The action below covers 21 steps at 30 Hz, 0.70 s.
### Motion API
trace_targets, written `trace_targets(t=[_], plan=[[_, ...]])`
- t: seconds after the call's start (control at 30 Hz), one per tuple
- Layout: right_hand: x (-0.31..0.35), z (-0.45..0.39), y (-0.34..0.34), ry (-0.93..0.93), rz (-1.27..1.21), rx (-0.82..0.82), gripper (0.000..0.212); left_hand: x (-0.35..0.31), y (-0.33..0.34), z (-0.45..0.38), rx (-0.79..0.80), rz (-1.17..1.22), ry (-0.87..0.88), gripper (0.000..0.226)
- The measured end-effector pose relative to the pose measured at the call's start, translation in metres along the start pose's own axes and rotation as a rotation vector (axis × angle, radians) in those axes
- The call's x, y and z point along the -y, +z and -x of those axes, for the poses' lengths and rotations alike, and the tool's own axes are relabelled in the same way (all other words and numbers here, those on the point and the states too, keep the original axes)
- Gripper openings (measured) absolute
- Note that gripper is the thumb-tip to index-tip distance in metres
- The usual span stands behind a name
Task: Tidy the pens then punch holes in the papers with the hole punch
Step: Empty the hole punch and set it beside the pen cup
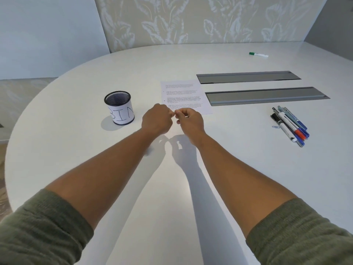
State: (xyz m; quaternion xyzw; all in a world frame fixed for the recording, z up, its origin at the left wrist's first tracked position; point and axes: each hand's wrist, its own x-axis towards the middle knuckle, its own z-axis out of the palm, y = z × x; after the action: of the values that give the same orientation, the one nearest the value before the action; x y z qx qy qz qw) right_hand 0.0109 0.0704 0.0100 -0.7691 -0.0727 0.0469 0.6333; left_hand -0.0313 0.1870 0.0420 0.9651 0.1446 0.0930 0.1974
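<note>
A printed paper sheet point(183, 92) lies flat near the table's middle. Just in front of its lower left corner, my left hand point(157, 119) and my right hand point(190, 121) hover above the table with fingers curled. Their fingertips meet in a pinch, and I see nothing between them. Several pens and markers point(290, 125) lie bunched at the right. A single green-capped marker point(258, 54) lies far back on the right. A black mesh cup point(119, 108) with a paper label reading "BIN" stands to the left of my hands. No hole punch is in view.
The round white table point(76, 146) curves away at the left and near edges. Two grey recessed cable lids point(248, 77) point(267, 95) sit flush behind the pens. A small blue paper clip point(275, 127) lies beside the pen bunch. A patterned wall panel stands behind the table.
</note>
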Motion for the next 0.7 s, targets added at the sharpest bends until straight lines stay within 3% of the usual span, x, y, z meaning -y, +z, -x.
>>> trace_targets(t=[0.33, 0.47, 0.7], plan=[[0.067, -0.019, 0.069, -0.164, -0.007, 0.103, 0.008, 0.057, -0.058, -0.030, -0.226, 0.041, -0.062, 0.025], [0.087, -0.028, 0.098, -0.178, 0.037, 0.143, 0.007, 0.083, -0.075, -0.037, -0.246, 0.070, -0.149, 0.036], [0.096, -0.045, 0.133, -0.211, 0.155, 0.157, 0.010, 0.121, -0.087, -0.052, -0.248, 0.171, -0.237, 0.026]])
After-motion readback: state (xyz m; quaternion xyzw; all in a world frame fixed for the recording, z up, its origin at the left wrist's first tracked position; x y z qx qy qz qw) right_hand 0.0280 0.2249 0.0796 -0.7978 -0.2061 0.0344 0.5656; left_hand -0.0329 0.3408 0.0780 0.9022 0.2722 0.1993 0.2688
